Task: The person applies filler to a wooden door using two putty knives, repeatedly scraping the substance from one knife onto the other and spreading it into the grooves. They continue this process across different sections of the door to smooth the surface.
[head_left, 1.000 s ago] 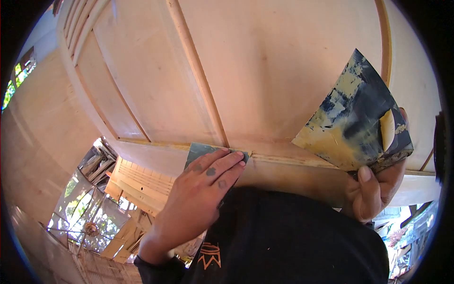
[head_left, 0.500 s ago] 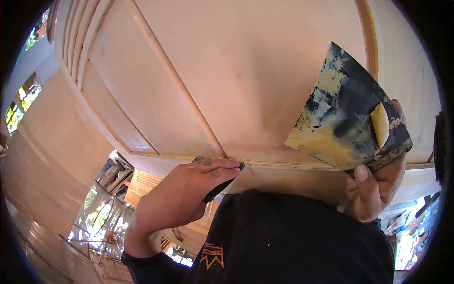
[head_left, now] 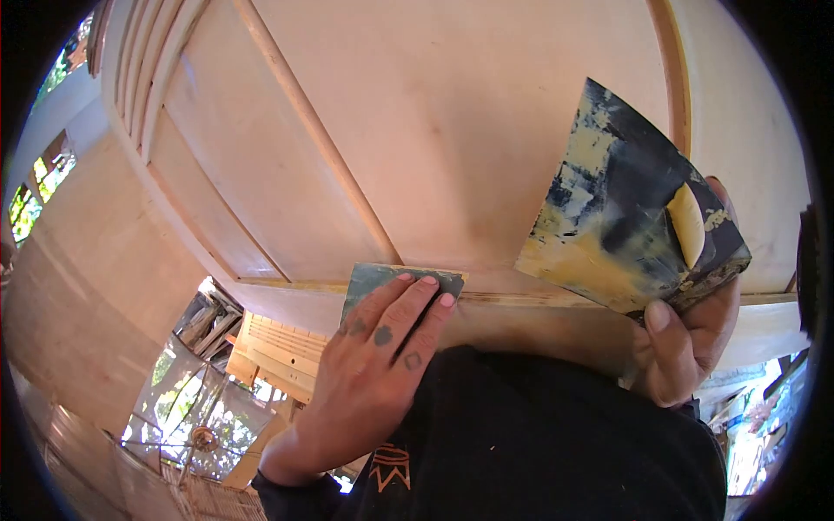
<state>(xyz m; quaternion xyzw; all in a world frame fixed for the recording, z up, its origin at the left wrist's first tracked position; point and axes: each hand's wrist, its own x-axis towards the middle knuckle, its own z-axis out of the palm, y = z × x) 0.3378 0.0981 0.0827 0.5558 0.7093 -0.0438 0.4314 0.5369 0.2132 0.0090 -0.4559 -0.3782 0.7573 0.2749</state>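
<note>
My left hand point(head_left: 375, 356) presses its fingers flat over a thin grey-green putty spreader point(head_left: 360, 282), whose upper edge carries a yellowish smear. That edge lies along the wooden strip point(head_left: 556, 300) at the bottom of the pale wooden panel, near the foot of a slanting rounded rib point(head_left: 313, 122). In my right hand point(head_left: 686, 347) is a dark flat putty board point(head_left: 638, 187), held by its lower right corner with the thumb in front. Cream and yellow filler is smeared across the board, and a thicker yellow lump of putty point(head_left: 688, 227) sits near its right edge.
The large pale wooden panel point(head_left: 486, 130) fills the upper view, with another vertical rib point(head_left: 669, 69) at right. Curved slats point(head_left: 148, 69) stand at upper left. A broad brown sheet point(head_left: 95, 286) rises at left, and slatted woodwork point(head_left: 274, 352) shows behind my left hand.
My left hand has turned so its back and the spreader's face now show, with the fingers pointing upward. The putty board in my right hand has shifted slightly left.
</note>
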